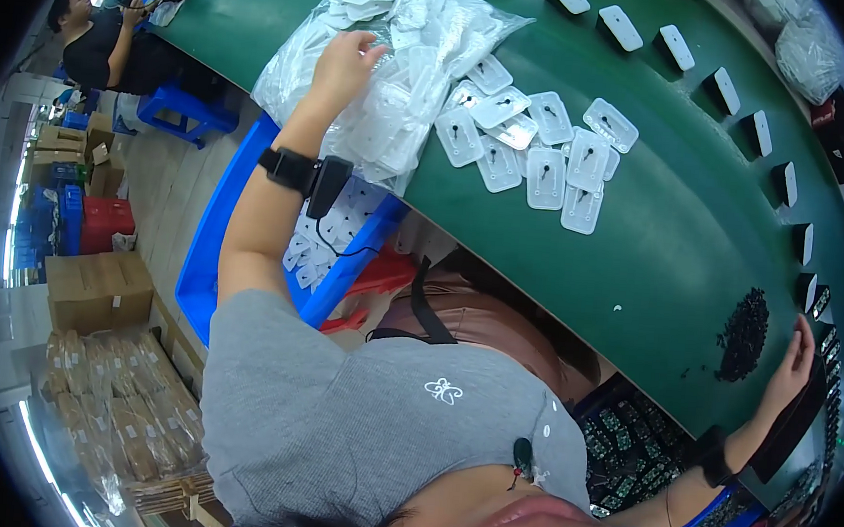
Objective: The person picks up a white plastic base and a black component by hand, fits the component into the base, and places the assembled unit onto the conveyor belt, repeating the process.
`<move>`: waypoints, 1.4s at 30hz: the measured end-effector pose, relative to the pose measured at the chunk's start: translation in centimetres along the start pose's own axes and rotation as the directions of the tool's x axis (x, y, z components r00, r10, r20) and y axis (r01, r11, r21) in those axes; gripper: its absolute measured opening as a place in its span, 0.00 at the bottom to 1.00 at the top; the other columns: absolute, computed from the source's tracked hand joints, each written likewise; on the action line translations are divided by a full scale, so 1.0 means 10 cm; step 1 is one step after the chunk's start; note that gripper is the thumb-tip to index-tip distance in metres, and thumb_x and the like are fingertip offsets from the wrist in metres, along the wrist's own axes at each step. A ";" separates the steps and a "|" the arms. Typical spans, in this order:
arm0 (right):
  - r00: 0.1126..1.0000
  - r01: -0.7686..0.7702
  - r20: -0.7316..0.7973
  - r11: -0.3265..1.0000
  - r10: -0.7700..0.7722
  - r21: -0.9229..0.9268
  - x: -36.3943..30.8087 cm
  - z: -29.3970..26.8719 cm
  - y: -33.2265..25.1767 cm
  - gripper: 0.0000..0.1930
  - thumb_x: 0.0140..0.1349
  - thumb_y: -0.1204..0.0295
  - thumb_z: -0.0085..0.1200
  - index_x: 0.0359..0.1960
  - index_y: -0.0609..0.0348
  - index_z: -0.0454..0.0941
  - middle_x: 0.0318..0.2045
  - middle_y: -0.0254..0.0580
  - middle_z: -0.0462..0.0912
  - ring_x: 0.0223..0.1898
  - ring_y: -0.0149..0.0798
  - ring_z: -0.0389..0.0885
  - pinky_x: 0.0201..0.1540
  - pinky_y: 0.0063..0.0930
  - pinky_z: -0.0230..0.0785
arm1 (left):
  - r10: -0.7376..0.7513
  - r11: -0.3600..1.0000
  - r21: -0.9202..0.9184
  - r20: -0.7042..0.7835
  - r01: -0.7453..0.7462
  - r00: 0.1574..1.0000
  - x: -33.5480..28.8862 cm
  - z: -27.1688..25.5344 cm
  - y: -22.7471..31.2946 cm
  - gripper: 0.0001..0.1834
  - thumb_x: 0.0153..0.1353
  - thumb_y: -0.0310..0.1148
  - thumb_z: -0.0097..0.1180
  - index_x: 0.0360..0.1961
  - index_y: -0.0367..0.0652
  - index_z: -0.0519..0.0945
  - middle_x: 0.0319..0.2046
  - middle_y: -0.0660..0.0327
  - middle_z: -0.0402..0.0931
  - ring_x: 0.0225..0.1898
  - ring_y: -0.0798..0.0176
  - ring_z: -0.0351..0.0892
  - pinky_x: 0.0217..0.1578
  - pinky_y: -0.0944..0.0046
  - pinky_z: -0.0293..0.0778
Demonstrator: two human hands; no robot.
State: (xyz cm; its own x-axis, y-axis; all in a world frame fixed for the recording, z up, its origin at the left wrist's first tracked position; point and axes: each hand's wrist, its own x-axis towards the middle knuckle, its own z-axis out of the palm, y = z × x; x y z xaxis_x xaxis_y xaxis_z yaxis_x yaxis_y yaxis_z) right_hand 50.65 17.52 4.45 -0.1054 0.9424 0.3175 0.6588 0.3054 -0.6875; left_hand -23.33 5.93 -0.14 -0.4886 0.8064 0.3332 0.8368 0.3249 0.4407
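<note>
My left hand (343, 67) is over a clear plastic bag (294, 65) full of white plastic covers, its fingers loosely bent and apart, with nothing visible between them. Beside the bag, several loose white rounded-rectangular covers (546, 179) with small dark marks lie partly overlapping on the green tabletop (580, 276). At the far right, my right hand (791, 367) has its fingers stretched out and appears to hold nothing. Its fingertips are close to a small black-and-white block (805, 291). Left of that hand lies a pile of small black pieces (744, 333).
Several black-and-white blocks (723, 91) stand spaced along the table's far side. A blue bin (206, 256) with white parts sits below the left edge. Green circuit boards (626, 438) lie at lower right. Another person (97, 45) sits at the upper left near a blue stool (186, 109).
</note>
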 end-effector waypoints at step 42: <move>0.972 0.132 -0.136 0.927 -0.190 -0.350 -0.57 1.24 -1.24 0.05 0.66 0.75 0.48 0.39 0.65 0.73 0.28 0.39 0.75 0.27 0.32 0.73 0.33 0.24 0.68 | 0.602 0.191 -0.969 0.240 0.155 0.761 -1.35 0.68 2.94 0.08 0.62 0.21 0.49 0.40 0.37 0.79 0.32 0.59 0.70 0.21 0.68 0.77 0.19 0.71 0.73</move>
State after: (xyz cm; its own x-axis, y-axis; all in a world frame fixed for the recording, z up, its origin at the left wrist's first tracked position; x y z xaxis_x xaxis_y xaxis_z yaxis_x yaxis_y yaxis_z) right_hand 33.84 10.11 3.06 -0.1258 0.8397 0.5283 0.8580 0.3594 -0.3670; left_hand 9.57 7.93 2.68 0.1916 0.9283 0.3188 -0.1547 -0.2922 0.9438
